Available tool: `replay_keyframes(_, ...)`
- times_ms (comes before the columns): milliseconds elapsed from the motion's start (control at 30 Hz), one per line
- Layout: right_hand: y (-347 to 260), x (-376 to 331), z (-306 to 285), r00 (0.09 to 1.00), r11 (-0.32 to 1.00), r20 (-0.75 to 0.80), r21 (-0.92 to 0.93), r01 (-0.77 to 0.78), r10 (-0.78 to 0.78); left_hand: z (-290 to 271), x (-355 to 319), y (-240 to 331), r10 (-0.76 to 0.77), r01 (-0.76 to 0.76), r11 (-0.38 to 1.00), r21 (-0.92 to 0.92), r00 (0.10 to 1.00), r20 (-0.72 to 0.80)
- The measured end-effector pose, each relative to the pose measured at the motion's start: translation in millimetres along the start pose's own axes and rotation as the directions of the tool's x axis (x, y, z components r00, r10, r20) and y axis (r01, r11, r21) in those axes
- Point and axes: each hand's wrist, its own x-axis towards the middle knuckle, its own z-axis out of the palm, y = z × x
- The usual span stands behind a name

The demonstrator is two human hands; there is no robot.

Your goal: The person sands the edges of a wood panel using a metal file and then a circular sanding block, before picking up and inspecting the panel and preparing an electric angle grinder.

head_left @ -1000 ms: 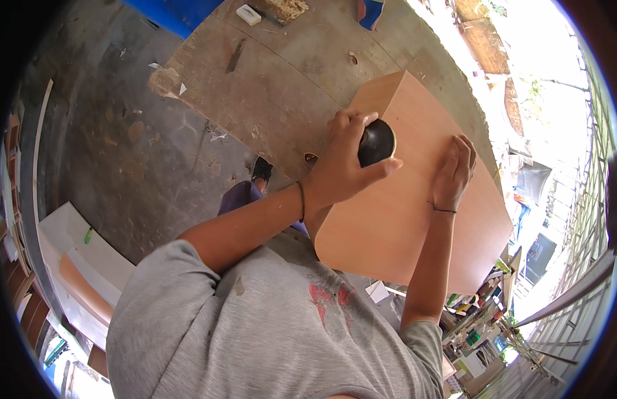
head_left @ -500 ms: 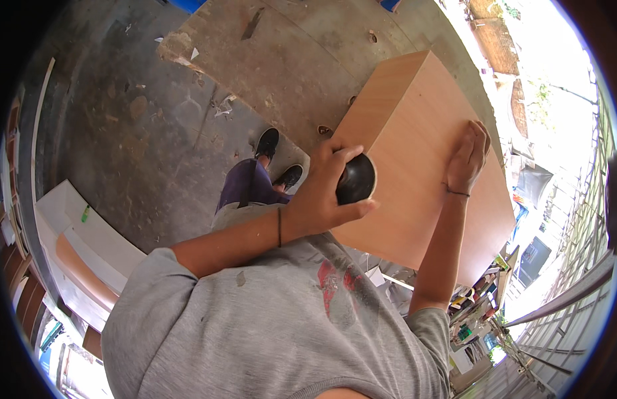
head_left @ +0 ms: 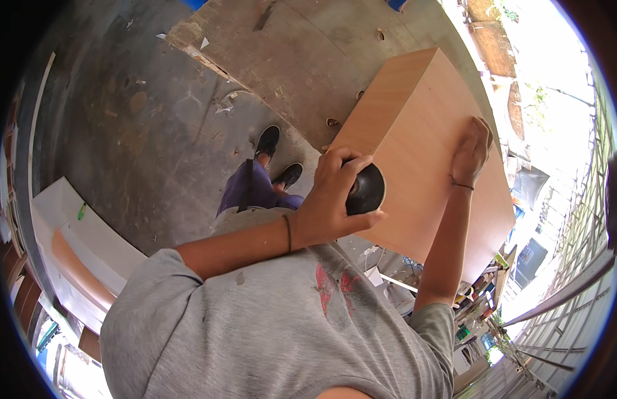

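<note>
Apparently, the box [head_left: 418,163] was joined but unfinished, left hand [head_left: 325,199] clasping a black disc [head_left: 368,191], right hand [head_left: 471,153] resting half-open on top.

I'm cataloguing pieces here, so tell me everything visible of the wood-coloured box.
The box is light orange-brown with faint grain, like wood or wood-look board. A broad, smooth face and narrower side meet at a crisp edge. It sits on the worktable, its near end jutting past the edge. The right hand rests on the broad face; whether the left hand touches it is unclear.
</note>
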Motion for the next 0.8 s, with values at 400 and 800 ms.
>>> replay_keyframes(400, -1, 2, 0, 1.0, 1.0, -0.02, -0.017, 0.019, -0.019, 32, 151, -42, 0.14, -0.13, 0.989, 0.07, 0.976, -0.166)
replay_keyframes(800, -5, 9, 2, 0.997, 0.997, -0.026, -0.014, 0.07, -0.07, 45, 253, -44, 0.207, -0.148, 0.94, 0.307, 0.964, -0.166)
